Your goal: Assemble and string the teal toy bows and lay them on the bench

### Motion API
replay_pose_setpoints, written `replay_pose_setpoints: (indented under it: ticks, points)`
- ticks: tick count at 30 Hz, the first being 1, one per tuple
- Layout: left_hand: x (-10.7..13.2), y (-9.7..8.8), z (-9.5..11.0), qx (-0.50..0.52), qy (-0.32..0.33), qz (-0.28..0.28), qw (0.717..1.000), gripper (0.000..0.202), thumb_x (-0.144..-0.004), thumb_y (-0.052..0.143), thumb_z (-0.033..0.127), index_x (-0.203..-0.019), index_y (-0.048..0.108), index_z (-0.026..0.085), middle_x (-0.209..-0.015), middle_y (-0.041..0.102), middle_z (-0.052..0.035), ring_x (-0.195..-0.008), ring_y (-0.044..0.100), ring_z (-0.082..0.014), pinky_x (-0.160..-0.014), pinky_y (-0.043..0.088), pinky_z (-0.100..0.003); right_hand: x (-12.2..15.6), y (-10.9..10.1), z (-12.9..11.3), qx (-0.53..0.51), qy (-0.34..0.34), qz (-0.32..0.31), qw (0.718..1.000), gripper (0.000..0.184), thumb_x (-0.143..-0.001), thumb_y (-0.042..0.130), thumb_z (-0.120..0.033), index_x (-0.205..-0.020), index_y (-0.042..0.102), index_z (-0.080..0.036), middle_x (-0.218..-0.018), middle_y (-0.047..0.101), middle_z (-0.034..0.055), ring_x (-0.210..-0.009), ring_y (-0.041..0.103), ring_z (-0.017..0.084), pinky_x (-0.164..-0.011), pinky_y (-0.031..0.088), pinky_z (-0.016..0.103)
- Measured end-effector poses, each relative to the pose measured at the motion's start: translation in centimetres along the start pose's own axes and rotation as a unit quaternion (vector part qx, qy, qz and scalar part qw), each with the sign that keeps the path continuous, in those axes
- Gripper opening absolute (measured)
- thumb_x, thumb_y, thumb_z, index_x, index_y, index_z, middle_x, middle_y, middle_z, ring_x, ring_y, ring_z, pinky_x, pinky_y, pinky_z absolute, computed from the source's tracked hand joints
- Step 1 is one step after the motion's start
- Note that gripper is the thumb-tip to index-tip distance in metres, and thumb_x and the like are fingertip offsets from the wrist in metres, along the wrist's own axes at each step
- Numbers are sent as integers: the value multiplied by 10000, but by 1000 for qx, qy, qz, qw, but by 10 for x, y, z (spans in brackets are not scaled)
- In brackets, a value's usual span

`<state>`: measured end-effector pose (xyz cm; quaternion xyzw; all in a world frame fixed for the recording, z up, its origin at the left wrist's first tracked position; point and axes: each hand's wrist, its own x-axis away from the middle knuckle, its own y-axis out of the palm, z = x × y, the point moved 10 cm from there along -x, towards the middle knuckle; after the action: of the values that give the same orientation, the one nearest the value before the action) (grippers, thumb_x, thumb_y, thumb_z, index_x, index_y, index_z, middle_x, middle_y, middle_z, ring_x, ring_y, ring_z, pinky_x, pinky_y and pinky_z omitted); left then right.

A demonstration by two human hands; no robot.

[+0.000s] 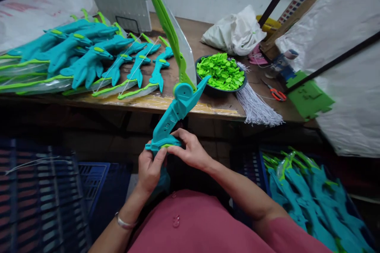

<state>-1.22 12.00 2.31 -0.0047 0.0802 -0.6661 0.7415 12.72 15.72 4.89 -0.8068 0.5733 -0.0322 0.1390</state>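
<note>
I hold a teal plastic toy bow [175, 110] with a green limb [166, 23] sticking up in a clear sleeve. My left hand [150, 168] grips the bow's lower teal end from below, fingers closed on it. My right hand [191, 150] pinches the same end from the right, thumb and fingers pressed on a small green part there. Both hands sit in front of the table's near edge, above my lap.
Rows of finished teal and green bows [89, 55] lie on the wooden table [208, 106] at left. A dark bowl of green pieces [221, 72], white strings [257, 106], red scissors [277, 95] and a white bag [234, 31] stand right. A crate of bows [308, 197] sits lower right.
</note>
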Motion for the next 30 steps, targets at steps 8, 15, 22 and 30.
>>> replay_pose_setpoints:
  ticks: [8, 15, 22, 30]
  points:
    - [-14, -3, -38, 95, -128, -63, 985, 343, -847, 725, 508, -908, 659, 178, -688, 655, -12, -554, 584, -165, -508, 471, -256, -19, 2, 6, 76, -13, -157, 985, 334, -874, 746, -452, -999, 703, -145, -957, 708, 38, -870, 655, 163, -778, 500, 253]
    - [-37, -27, -33, 295, -166, -95, 936, 445, -858, 694, 496, -1157, 654, 169, -654, 614, -27, -506, 541, -160, -471, 465, -254, -123, -198, 13, 375, 30, 142, 916, 263, -961, 512, -228, -1018, 745, -121, -955, 750, 79, -873, 671, 177, -832, 507, 291]
    - [-33, 6, -35, 430, -292, -244, 819, 497, -994, 451, 528, -816, 685, 127, -617, 505, -20, -393, 372, -57, -414, 357, -201, -193, -291, 59, 515, 122, 193, 826, 259, -832, 557, -117, -972, 773, -147, -1044, 745, 136, -1033, 648, 283, -926, 467, 354]
    - [-19, 19, -35, 437, -282, -302, 799, 501, -770, 783, 615, -834, 606, 151, -692, 428, 44, -425, 251, 2, -420, 295, -166, -187, -323, 75, 584, 171, 240, 756, 305, -881, 581, -195, -1143, 691, -85, -1261, 623, 228, -1127, 587, 335, -984, 443, 436]
